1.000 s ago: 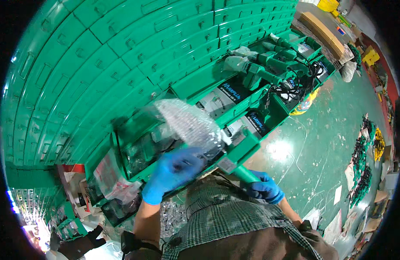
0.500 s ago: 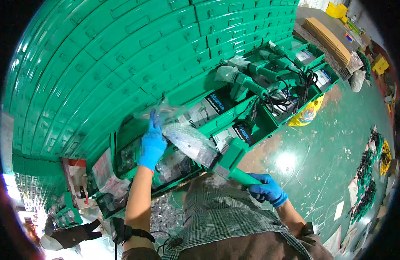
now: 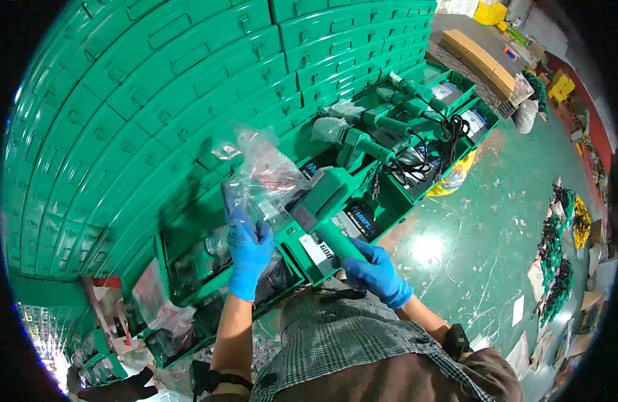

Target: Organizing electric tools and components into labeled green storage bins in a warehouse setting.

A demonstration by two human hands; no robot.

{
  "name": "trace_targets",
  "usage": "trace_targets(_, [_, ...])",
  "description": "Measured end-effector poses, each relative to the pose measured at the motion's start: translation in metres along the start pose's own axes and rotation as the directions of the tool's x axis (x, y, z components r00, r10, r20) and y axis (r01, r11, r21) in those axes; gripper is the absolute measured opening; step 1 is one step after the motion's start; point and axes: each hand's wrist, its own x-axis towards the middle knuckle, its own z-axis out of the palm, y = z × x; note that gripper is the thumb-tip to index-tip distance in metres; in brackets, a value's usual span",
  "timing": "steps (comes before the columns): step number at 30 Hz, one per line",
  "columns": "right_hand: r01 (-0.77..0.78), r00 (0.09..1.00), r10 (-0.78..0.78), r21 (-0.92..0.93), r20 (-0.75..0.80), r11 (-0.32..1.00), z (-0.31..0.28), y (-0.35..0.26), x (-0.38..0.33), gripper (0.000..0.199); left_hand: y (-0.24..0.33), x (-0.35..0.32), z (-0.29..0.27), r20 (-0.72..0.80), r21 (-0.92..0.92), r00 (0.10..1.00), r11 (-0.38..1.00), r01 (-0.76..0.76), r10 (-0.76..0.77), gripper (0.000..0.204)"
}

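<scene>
Left hand (image 3: 247,249) grips clear plastic bag (image 3: 263,175); right hand (image 3: 374,269) grips green tool (image 3: 329,208) by its handle, above open green case (image 3: 302,249).

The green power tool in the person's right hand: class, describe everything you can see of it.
The green power tool looks like moulded plastic, with a boxy head and a long handle. It is tilted, head up and away, above an open green case. The right hand, in a blue glove, holds the handle's lower end; the clear plastic bag overlaps its head.

Blue gloves cover both hands, left (image 3: 248,251) and right (image 3: 377,273). A dark band wraps each forearm behind the hands. Below them, a grey-green checked shirt over brown cloth.
</scene>
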Motion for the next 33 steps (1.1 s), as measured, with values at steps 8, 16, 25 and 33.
trace_targets(8, [0.341, 0.835, -0.549, -0.751, -0.034, 0.565, 0.011, 0.014, 0.026, 0.057, 0.069, 0.000, 0.011, 0.044, -0.382, 0.996, 0.923, -0.053, 0.076, 0.090])
trace_targets(16, [0.304, 0.745, -0.648, -0.945, 0.158, 0.119, 0.043, -0.012, 0.029, 0.063, 0.028, 0.068, -0.037, 0.294, -0.790, 0.954, 0.576, 0.212, 0.052, 0.090])
trace_targets(25, [0.239, 0.807, -0.583, -0.953, 0.088, 0.187, 0.050, -0.019, 0.036, 0.063, 0.063, 0.090, -0.072, 0.335, 0.097, 0.928, 0.974, -0.205, 0.162, 0.079])
trace_targets(33, [0.034, 0.886, -0.464, -0.999, 0.011, 0.041, 0.043, -0.052, 0.044, 0.064, 0.023, 0.125, -0.048, 0.587, -0.419, 0.800, 0.892, 0.171, 0.122, 0.082])
